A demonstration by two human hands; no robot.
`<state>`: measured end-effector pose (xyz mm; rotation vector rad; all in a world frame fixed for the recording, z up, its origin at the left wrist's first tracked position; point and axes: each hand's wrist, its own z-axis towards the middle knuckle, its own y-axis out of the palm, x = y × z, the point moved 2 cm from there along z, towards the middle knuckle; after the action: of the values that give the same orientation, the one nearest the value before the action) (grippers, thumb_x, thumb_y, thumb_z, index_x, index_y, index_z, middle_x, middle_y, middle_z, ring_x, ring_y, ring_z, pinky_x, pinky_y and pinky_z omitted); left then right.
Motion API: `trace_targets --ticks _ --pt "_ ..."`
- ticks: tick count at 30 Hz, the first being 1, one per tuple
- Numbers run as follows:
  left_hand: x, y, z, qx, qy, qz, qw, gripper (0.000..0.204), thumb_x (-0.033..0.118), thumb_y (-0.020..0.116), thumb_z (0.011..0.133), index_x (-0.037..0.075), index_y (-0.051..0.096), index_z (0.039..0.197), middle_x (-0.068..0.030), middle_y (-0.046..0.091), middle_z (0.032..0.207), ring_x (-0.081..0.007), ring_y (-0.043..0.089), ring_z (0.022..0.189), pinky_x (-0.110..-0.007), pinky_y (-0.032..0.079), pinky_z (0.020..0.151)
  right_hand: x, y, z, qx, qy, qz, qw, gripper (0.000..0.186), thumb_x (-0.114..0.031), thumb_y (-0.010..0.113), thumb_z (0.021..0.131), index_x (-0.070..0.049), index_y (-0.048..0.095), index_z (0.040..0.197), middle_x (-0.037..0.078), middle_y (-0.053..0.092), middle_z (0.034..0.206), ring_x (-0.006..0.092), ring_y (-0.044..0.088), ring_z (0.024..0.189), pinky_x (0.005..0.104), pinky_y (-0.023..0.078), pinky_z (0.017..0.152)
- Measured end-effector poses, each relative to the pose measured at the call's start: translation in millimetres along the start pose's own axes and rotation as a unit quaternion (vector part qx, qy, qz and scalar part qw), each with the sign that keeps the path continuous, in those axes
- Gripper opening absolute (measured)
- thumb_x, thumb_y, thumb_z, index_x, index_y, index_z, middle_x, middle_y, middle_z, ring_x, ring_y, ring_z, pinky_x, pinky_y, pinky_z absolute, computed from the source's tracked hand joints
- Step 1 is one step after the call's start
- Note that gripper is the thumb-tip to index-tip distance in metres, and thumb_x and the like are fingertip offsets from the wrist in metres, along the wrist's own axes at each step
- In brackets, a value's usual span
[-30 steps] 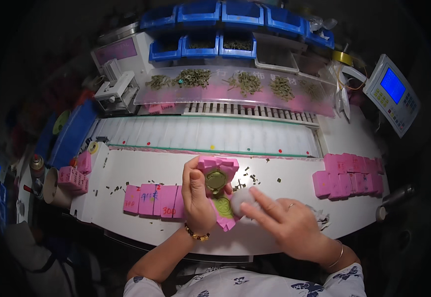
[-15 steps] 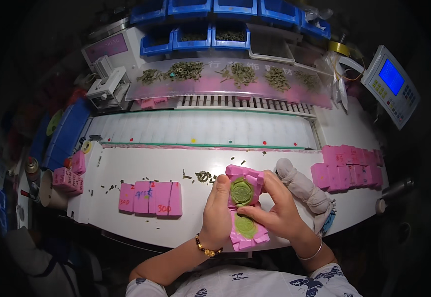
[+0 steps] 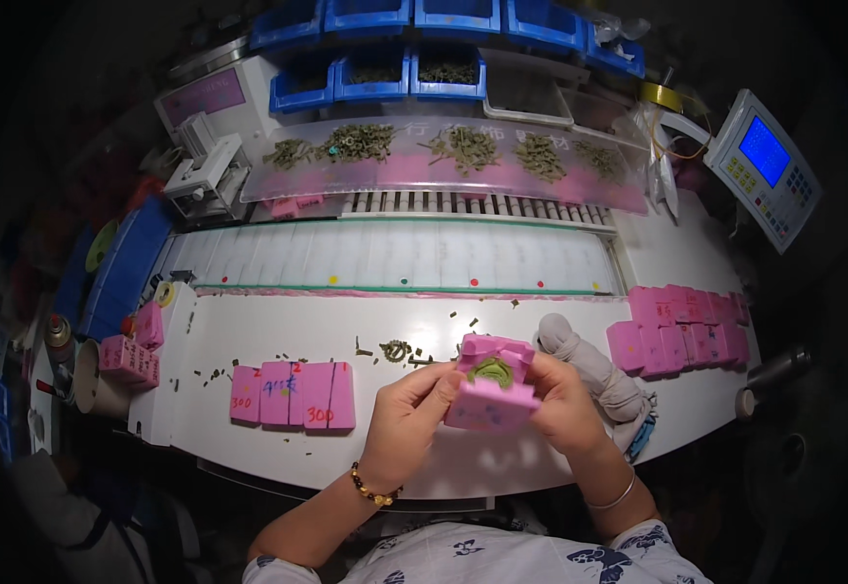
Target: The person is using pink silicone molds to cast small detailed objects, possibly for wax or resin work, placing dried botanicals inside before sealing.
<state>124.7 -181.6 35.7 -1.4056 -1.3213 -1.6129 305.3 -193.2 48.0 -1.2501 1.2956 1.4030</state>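
Item: pink mould (image 3: 495, 414), two-part, with a green patch (image 3: 492, 373) on its inner face; held above the white worktop (image 3: 405, 414), the centre of this clock, twelve lying away from the wearer. Condition: ajar, the near half tilted up before the far half; whether they meet along the lower edge cannot be told. Step in hand, by judgement: handling the two halves against each other, neither fully parted nor fully closed. Next move, by judgement: calls for edges matched and even pressure from both sides, the green face kept clear of fingertips. Left hand (image 3: 412, 414): at eight o'clock, forearm rising from seven; thumb and fingers clamped on the mould's left edge, thumb towards the wearer. Right hand (image 3: 567, 407): at four o'clock, forearm rising from five; fingers clamped on the right edge, the thumb's exact place not clear. Adjacent stock: grey cloth bundle (image 3: 589, 365), three o'clock, just beyond the right hand; three pink blocks (image 3: 293, 394) in a row, nine o'clock; scattered dark-green pieces (image 3: 395, 350), ten o'clock.
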Motion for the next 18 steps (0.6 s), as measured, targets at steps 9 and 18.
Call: trace_targets --ticks 9,18 --pt "-5.4 -6.1 -3.3 -0.016 -0.065 -0.046 0.997 0.04 0.027 0.045 0.106 -0.005 0.059 0.124 -0.0091 0.066 0.109 -0.0127 0.064 0.096 -0.029 0.054 0.086 2.3 -3.9 3.2 -0.024 0.026 0.075 0.997 0.028 -0.019 0.059 0.099 0.001 0.058 0.118 0.003 0.063 0.099 0.0072 0.056 0.08 0.0205 0.044 0.068" --pt "-0.9 -1.1 -5.6 0.004 0.178 0.127 0.976 0.031 0.017 0.057 0.1 -0.002 0.049 0.124 -0.0124 0.063 0.113 -0.0166 0.062 0.102 -0.029 0.05 0.089 -19.2 10.7 -6.6 0.0 -0.288 -0.344 0.894 0.029 -0.007 0.073 0.083 0.0 0.063 0.109 0.01 0.061 0.091 0.0181 0.057 0.071 0.0277 0.044 0.057"
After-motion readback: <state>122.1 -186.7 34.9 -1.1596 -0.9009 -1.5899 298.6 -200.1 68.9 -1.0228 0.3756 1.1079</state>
